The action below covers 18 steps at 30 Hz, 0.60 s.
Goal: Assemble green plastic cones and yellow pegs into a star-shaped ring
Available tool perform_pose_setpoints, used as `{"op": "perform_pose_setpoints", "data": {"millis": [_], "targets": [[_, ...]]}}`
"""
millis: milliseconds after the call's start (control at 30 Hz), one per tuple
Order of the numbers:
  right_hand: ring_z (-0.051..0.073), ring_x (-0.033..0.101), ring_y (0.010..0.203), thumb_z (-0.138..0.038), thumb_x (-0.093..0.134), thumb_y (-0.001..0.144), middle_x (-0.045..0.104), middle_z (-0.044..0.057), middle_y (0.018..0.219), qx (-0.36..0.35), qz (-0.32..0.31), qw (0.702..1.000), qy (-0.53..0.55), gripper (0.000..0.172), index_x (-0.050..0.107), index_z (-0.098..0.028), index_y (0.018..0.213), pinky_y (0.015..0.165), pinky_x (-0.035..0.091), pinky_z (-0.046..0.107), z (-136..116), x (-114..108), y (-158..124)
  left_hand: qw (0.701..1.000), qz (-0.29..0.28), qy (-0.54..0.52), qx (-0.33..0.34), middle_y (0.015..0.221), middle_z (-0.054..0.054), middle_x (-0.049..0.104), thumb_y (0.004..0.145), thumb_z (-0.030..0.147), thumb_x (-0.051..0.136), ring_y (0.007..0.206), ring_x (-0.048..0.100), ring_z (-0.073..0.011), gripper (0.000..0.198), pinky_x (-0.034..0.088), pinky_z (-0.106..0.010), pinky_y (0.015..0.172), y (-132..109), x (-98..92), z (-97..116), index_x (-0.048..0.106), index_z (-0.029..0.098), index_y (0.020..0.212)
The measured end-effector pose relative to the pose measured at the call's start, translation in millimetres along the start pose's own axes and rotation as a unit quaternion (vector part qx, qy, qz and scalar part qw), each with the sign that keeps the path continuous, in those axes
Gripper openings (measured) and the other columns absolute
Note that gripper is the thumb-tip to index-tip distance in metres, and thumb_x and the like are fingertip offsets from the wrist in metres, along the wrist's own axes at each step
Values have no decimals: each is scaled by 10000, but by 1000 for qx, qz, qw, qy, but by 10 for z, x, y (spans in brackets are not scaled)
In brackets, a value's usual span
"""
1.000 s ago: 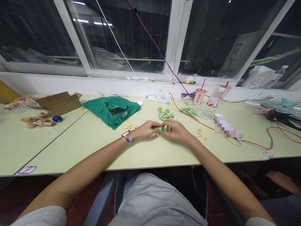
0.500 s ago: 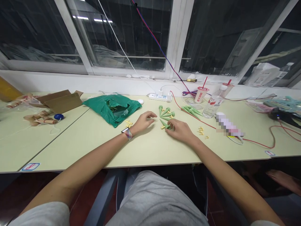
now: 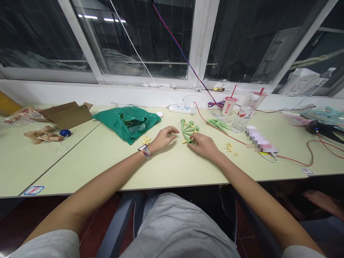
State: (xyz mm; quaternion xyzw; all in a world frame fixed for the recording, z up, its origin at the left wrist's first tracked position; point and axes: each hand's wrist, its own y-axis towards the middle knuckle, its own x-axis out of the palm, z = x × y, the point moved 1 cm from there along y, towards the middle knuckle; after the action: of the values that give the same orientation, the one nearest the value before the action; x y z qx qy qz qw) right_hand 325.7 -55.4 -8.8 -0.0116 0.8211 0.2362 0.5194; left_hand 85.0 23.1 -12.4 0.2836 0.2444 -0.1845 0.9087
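My right hand (image 3: 204,145) rests on the pale green table (image 3: 166,168) with its fingertips pinched on a green cone-shaped spike (image 3: 189,139). Just behind it lie a few more green cone spikes (image 3: 189,128) with small yellow pieces among them. My left hand (image 3: 162,138) lies on the table to the left of the spikes, fingers loosely curled and apart, holding nothing. A bracelet is on my left wrist. Small yellow pieces (image 3: 146,140) lie beside that wrist.
A green plastic bag (image 3: 126,122) lies back left, a cardboard box (image 3: 66,114) and wooden toys further left. Another bunch of green spikes (image 3: 218,124), a cup (image 3: 228,106), a water bottle (image 3: 243,116), a power strip (image 3: 182,109) and a red cable (image 3: 295,163) are back right.
My hands have come apart: the left let go and drew back left. The right carried the green spike away from me, toward the other spikes.
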Motion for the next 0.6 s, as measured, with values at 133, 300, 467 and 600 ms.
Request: {"op": "perform_pose_setpoints", "data": {"millis": [133, 300, 467, 600], "targets": [[204, 661, 862, -362, 718, 951, 745, 24, 997, -2, 5, 1000, -2, 172, 653, -247, 1061, 679, 369, 301, 2, 14, 11, 1000, -4, -2, -4, 1127, -88, 760, 863, 243, 619, 1076, 712, -241, 233, 561, -419, 1009, -6, 5, 12, 725, 185, 1062], [200, 657, 867, -368, 717, 950, 741, 16, 993, 0, 6, 1000, 5, 170, 645, -245, 1042, 680, 360, 302, -5, 25, 17, 1000, -9, 0, -4, 1133, -97, 762, 863, 234, 607, 1086, 713, -246, 237, 555, -424, 1018, 1, 8, 18, 726, 175, 1060], [202, 659, 871, -379, 718, 952, 743, 14, 992, 7, 4, 1000, 8, 176, 641, -243, 1032, 680, 354, 302, -19, 28, 22, 1000, -10, -2, -4, 1124, -97, 766, 863, 234, 604, 1069, 715, -245, 241, 558, -423, 1003, 0, 11, 19, 724, 172, 1062], [206, 663, 872, -381, 719, 951, 747, 16, 1001, 11, 3, 1000, 6, 174, 642, -247, 1032, 677, 355, 301, -13, 34, 30, 1000, -9, -4, -3, 1118, -95, 767, 860, 234, 605, 1067, 716, -243, 237, 559, -420, 997, -5, 13, 20, 724, 175, 1057]]}}
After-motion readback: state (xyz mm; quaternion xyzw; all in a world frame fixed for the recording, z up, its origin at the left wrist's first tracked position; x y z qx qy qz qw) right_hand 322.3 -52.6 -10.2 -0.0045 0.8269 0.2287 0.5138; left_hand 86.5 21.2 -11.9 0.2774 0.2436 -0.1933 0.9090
